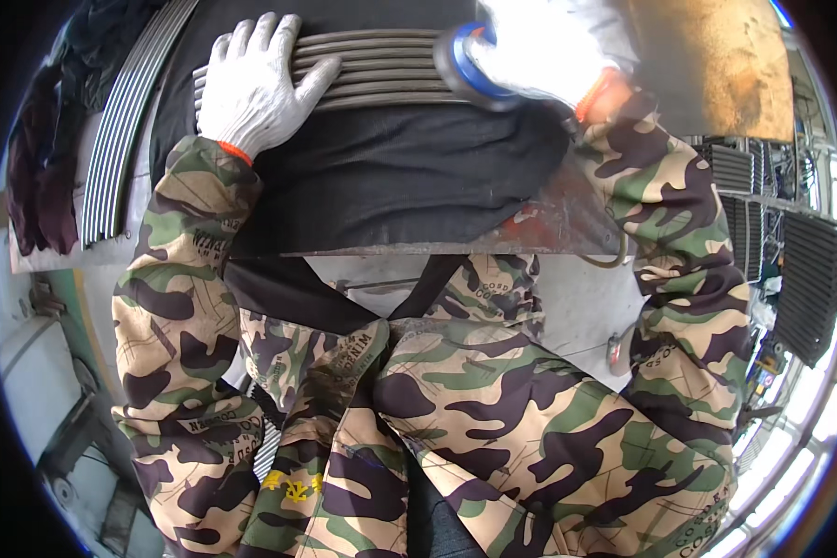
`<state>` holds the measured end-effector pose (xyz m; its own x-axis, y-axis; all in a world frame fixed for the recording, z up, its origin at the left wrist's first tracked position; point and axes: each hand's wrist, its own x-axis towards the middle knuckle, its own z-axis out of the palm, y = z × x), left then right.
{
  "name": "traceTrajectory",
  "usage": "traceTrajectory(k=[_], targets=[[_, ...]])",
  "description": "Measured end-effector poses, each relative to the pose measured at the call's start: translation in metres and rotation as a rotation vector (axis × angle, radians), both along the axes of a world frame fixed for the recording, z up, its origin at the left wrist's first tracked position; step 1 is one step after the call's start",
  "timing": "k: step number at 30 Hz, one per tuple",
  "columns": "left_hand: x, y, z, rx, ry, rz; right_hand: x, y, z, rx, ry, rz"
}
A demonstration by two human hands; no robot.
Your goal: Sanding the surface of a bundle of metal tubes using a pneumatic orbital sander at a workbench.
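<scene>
My left hand [258, 82], in a white knit glove with an orange cuff edge, lies flat with fingers spread across the left end of a row of thin grey metal rods [372, 70]. The rods rest side by side on a black cloth [391, 177]. At their right end, my right hand [539, 60], gloved in white too, is curled on a round thing with a blue rim [479, 63]. Motion blur and glare smear this round thing, so its exact kind is unclear. It touches or hovers just over the rods; I cannot tell which.
Another row of metal rods [130, 130] lies at the left of the table, beside dark crumpled cloth [46, 167]. A yellowish-brown worn board [739, 65] is at the far right. The table's front edge [418, 251] runs before my lap. Racks holding dark rods [804, 279] stand to the right.
</scene>
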<state>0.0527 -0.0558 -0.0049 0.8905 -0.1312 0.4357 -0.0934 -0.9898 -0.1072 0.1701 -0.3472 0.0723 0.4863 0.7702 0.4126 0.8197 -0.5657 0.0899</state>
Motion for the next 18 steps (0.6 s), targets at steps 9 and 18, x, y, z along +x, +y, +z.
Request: traceTrajectory(k=[9,18], targets=[[-0.007,-0.005,0.005,-0.006,-0.055,-0.062,-0.007,-0.007,0.005,-0.057,0.172,-0.041],[0.006,0.003,0.005,-0.017,0.036,-0.056,0.010,-0.006,0.005,0.017,0.077,0.086]])
